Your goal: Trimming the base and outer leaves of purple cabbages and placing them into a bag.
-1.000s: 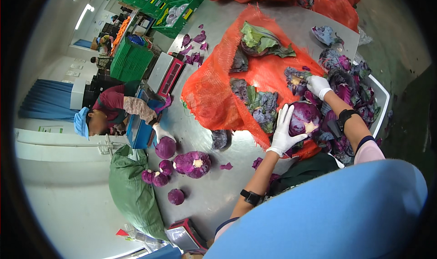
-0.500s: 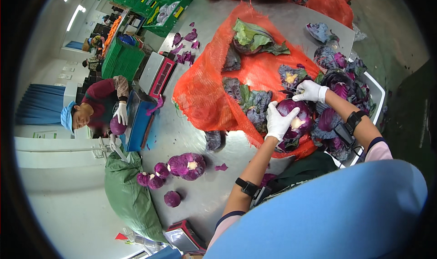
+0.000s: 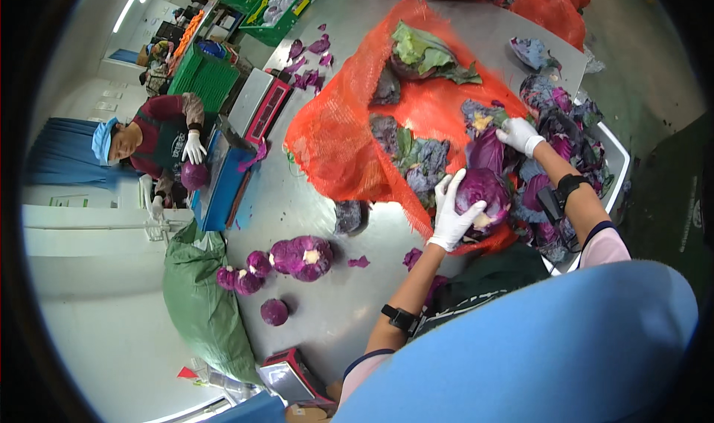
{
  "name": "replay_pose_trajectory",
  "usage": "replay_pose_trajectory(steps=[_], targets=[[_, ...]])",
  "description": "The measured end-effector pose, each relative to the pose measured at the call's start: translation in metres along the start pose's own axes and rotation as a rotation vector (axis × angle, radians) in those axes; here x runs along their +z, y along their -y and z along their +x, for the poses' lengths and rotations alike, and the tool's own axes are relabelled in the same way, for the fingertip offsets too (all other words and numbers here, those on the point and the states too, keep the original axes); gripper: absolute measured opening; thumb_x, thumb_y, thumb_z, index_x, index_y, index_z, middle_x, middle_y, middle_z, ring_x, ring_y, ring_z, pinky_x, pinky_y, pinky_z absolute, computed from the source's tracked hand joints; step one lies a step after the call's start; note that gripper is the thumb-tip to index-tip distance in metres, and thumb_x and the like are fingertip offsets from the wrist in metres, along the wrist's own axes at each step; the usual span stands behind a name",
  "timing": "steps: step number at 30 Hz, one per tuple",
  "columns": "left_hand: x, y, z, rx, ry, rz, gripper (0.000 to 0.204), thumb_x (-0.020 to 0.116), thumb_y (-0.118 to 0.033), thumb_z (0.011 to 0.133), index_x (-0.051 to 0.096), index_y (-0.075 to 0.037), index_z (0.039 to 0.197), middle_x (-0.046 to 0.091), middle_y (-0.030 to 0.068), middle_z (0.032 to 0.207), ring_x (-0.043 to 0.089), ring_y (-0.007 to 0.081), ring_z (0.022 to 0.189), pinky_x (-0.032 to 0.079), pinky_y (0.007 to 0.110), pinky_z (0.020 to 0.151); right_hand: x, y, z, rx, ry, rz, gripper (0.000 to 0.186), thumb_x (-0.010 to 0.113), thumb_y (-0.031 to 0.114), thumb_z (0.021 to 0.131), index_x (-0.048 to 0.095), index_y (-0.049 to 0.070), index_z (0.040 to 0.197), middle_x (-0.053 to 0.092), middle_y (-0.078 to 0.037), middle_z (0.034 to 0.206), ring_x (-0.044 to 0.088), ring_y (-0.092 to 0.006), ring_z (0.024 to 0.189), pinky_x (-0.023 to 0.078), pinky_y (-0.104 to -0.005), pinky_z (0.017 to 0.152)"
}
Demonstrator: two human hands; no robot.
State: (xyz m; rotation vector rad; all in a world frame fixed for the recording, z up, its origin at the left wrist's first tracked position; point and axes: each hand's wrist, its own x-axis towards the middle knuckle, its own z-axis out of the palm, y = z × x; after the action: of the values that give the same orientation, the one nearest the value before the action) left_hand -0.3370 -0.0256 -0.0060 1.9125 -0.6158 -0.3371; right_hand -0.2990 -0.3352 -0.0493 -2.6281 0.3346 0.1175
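Observation:
A round red cabbage (image 3: 485,191) with a pale cut stem rests over the orange mesh bag (image 3: 335,140). My gloved left hand (image 3: 454,215) grips its near left side, thumb and fingers spread round it. Just beyond, my gloved right hand (image 3: 519,136) has its fingers closed at the edge of a loose purple outer leaf (image 3: 487,152) that stands up from the cabbage. The right fingertips are partly hidden. More trimmed leaves (image 3: 428,172) lie on the mesh, and a leafy green-and-purple cabbage (image 3: 424,55) sits farther back.
At the right, a white bin (image 3: 619,166) overflows with leaves. Several trimmed cabbages (image 3: 301,258) stand left on the steel table (image 3: 327,315), near a scale (image 3: 294,378). Across the table, a co-worker (image 3: 160,137) handles a cabbage beside another scale (image 3: 260,111). Full mesh bags (image 3: 543,14) lie at the back.
My right hand has moved slightly away from the cabbage, and a purple leaf now stands up between them. The cabbage has turned in my left hand, its stem facing nearer me.

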Motion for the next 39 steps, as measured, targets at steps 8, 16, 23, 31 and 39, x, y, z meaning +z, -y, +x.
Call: replay_pose_trajectory(steps=[8,16,23,31,39], targets=[[-0.008,0.021,0.001,-0.244,-0.153,-0.201,0.068,0.073,-0.031,0.091,0.044,-0.013,0.149,0.040,0.0179,0.139,0.039,0.0319,0.132,0.032,0.039,0.115,-0.013,0.063,-0.064,0.041,-0.270,0.127,0.042,0.062,0.040,0.095,0.058,0.002,0.115,0.069,-0.023,0.101,0.067,-0.0409,0.094,0.053,-0.0483,0.081],[-0.014,0.037,0.037,-0.424,-0.049,-0.115,0.077,0.065,-0.055,0.091,0.039,-0.013,0.151,0.036,0.0262,0.146,0.043,0.0398,0.133,0.034,0.041,0.114,0.025,0.101,-0.137,0.237,-0.073,0.888,0.046,0.061,0.032,0.100,0.057,0.001,0.133,0.058,-0.004,0.067,0.051,-0.0097,0.050,0.045,-0.0281,0.048],[-0.020,-0.014,0.030,-0.151,0.231,0.514,0.135,0.093,-0.055,0.050,0.024,-0.003,0.154,0.020,0.0225,0.159,0.020,0.0451,0.145,0.024,0.051,0.118,0.026,0.077,-0.145,0.120,-0.184,0.655,0.045,0.052,0.031,0.104,0.053,0.003,0.139,0.060,-0.013,0.064,0.061,-0.0212,0.047,0.048,-0.0372,0.046],[0.005,-0.044,0.053,0.112,0.293,0.621,0.127,0.093,-0.047,0.054,0.028,0.000,0.153,0.034,0.0284,0.151,0.031,0.0441,0.141,0.029,0.049,0.117,0.036,0.077,-0.165,0.157,-0.225,0.341,0.057,0.043,0.039,0.104,0.039,0.005,0.150,0.064,-0.027,0.071,0.064,-0.0449,0.065,0.048,-0.0542,0.060],[0.010,-0.049,0.057,0.000,0.249,0.581,0.120,0.090,-0.057,0.055,0.039,0.000,0.148,0.041,0.0265,0.146,0.037,0.0431,0.136,0.033,0.047,0.114,0.018,0.084,-0.162,0.171,-0.134,0.168,0.060,0.041,0.044,0.104,0.036,0.008,0.151,0.068,-0.025,0.080,0.067,-0.0439,0.072,0.051,-0.0541,0.065]])
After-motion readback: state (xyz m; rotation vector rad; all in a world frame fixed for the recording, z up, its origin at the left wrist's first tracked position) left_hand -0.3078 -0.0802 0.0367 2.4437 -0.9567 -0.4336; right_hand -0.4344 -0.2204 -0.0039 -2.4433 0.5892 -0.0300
